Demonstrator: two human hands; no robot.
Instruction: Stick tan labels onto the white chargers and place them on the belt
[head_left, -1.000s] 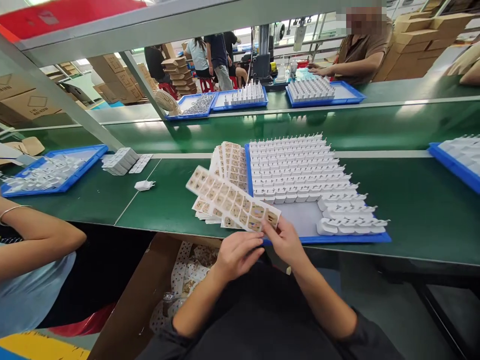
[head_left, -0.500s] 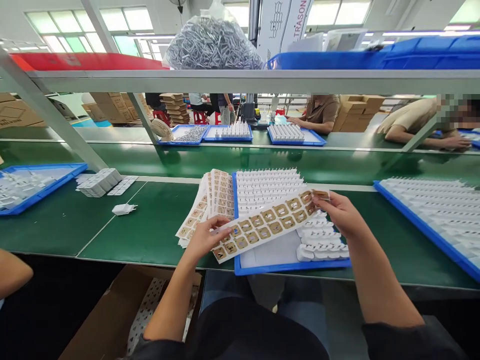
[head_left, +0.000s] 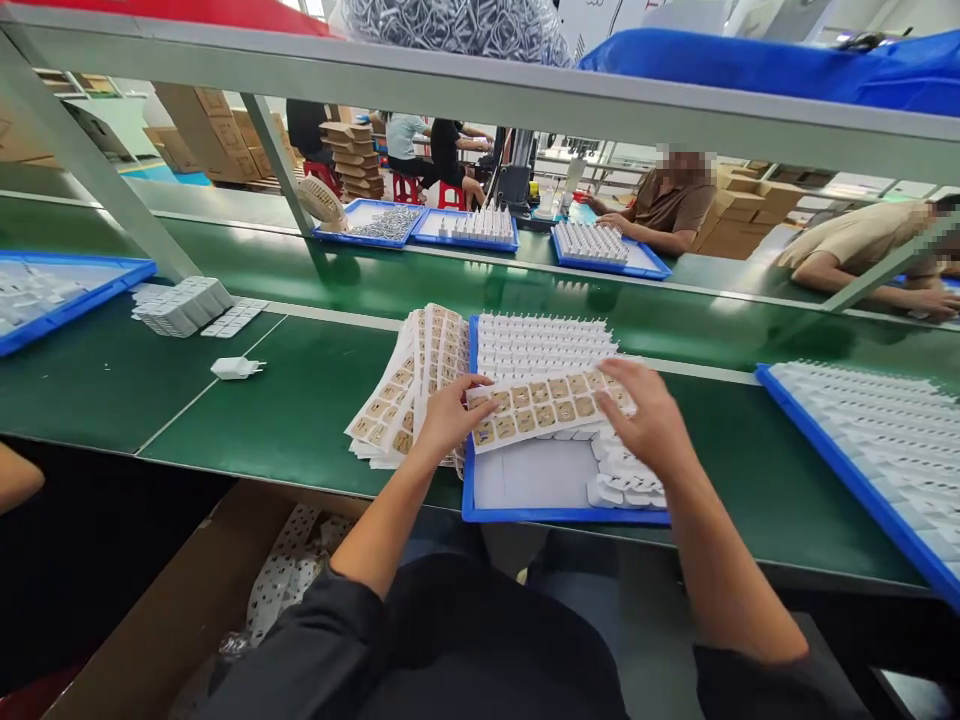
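Note:
A strip-like sheet of tan, rounded-square stickers [head_left: 541,408] is held slanting over a blue-rimmed tray [head_left: 525,515]. My left hand [head_left: 452,415] pinches its left end, thumb on the front face. At the right end, my right hand [head_left: 651,415] has its thumb over the face and its fingers at the upper edge. Under the sheet, the tray carries rows of white plug adapters [head_left: 540,342] with their pins up, and more white adapters [head_left: 624,470] near its front right. Left of the tray lies a fanned stack of similar sticker sheets [head_left: 405,390].
A single white plug [head_left: 236,368] lies on the green bench, near stacked white pieces [head_left: 184,305]. Trays of white parts stand left [head_left: 75,300] and right [head_left: 862,470]. A shelf beam [head_left: 480,75] crosses above. An open carton [head_left: 187,590] sits below the bench; people work opposite.
The sheet is now held farther back and flatter over the tray. My right hand's fingers have spread from a tight pinch at its end. The view has tilted down.

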